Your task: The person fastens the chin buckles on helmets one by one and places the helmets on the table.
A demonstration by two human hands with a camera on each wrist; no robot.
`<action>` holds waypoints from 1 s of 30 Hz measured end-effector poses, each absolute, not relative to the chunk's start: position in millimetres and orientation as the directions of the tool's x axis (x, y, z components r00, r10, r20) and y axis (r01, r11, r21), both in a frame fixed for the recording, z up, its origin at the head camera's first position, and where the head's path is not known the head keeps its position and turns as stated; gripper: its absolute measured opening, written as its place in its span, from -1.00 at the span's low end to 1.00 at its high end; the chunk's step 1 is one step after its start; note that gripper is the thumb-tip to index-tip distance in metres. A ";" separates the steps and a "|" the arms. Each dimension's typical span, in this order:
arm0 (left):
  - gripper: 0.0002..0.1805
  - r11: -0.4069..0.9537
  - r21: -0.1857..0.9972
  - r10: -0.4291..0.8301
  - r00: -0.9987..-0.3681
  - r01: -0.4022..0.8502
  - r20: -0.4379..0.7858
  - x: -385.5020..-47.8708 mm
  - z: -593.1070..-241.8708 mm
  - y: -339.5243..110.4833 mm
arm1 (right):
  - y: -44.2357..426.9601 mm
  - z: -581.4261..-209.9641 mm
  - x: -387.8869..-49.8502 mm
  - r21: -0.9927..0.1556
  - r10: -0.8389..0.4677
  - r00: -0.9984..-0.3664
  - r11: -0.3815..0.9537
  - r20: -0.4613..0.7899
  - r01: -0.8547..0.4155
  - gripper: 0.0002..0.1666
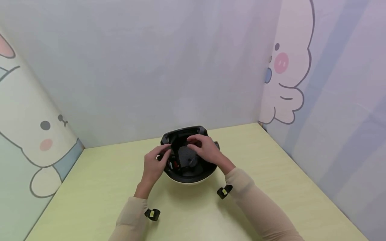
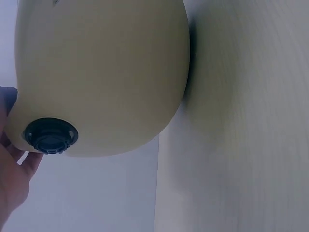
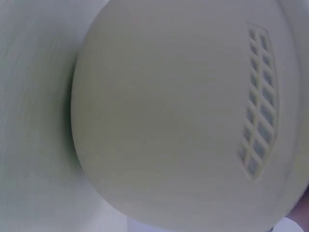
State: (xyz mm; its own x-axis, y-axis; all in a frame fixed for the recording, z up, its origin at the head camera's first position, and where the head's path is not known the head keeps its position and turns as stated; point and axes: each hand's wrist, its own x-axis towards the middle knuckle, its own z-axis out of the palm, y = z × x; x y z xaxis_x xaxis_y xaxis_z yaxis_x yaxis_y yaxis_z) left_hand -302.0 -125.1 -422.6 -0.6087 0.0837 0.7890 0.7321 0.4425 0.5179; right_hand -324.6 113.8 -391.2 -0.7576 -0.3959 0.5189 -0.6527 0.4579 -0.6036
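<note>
An upturned helmet (image 1: pixel 189 180) rests on its crown in the head view, its dark hollow facing up. Both wrist views show its smooth cream shell, with a black round fitting (image 2: pixel 51 136) on one side and a slatted vent (image 3: pixel 260 104) on another. My left hand (image 1: pixel 154 165) is at the helmet's left rim, thumb and fingers near a dark strap-like part; whether they pinch it is unclear. Over the right part of the hollow is my right hand (image 1: pixel 206 150), its fingers bent and thumb apart, with nothing visible between them. Inside lies a dark grey pad (image 1: pixel 187 156).
The pale yellow table (image 1: pixel 99 180) extends around the helmet. Behind it stands a plain light wall (image 1: pixel 150 73), with cartoon-printed panels (image 1: pixel 27 134) at the sides. Dark wrist-worn devices (image 1: pixel 152 214) sit at both sleeves.
</note>
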 end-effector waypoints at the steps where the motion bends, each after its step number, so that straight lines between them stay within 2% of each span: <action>1: -0.79 0.427 0.541 0.049 -0.616 0.725 0.786 -298.2 -418.6 -124.4 | 116.6 -389.7 -325.0 -0.599 -0.385 -0.756 0.462 0.529 -0.654 -0.66; 5: -0.81 0.348 0.653 -0.088 -0.670 0.673 0.737 -283.9 -404.1 -122.8 | 127.1 -385.1 -326.3 -0.578 -0.342 -0.751 0.486 0.564 -0.655 -0.70; 7: -0.79 0.318 0.702 -0.117 -0.709 0.637 0.696 -279.0 -400.5 -123.8 | 132.2 -384.3 -325.8 -0.574 -0.322 -0.753 0.499 0.573 -0.650 -0.70; 11: -0.71 0.281 0.767 -0.115 -0.773 0.577 0.623 -278.1 -401.9 -126.5 | 140.4 -386.5 -326.0 -0.563 -0.274 -0.760 0.536 0.590 -0.630 -0.69; 15: -0.66 0.260 0.792 -0.103 -0.799 0.553 0.592 -277.6 -403.1 -127.6 | 145.7 -391.8 -327.1 -0.552 -0.233 -0.765 0.571 0.601 -0.608 -0.62; 18: -0.63 0.231 0.813 -0.096 -0.819 0.534 0.566 -282.9 -409.6 -129.4 | 149.4 -397.0 -328.1 -0.569 -0.218 -0.781 0.576 0.585 -0.587 -0.50; 23: -0.62 0.140 0.893 -0.129 -0.886 0.429 0.446 -298.1 -432.4 -136.6 | 156.6 -413.9 -331.3 -0.630 -0.235 -0.838 0.568 0.493 -0.530 -0.28; 30: -0.59 0.039 0.941 -0.110 -0.935 0.335 0.338 -304.9 -442.6 -139.9 | 161.9 -424.9 -336.1 -0.695 -0.237 -0.873 0.532 0.426 -0.484 -0.32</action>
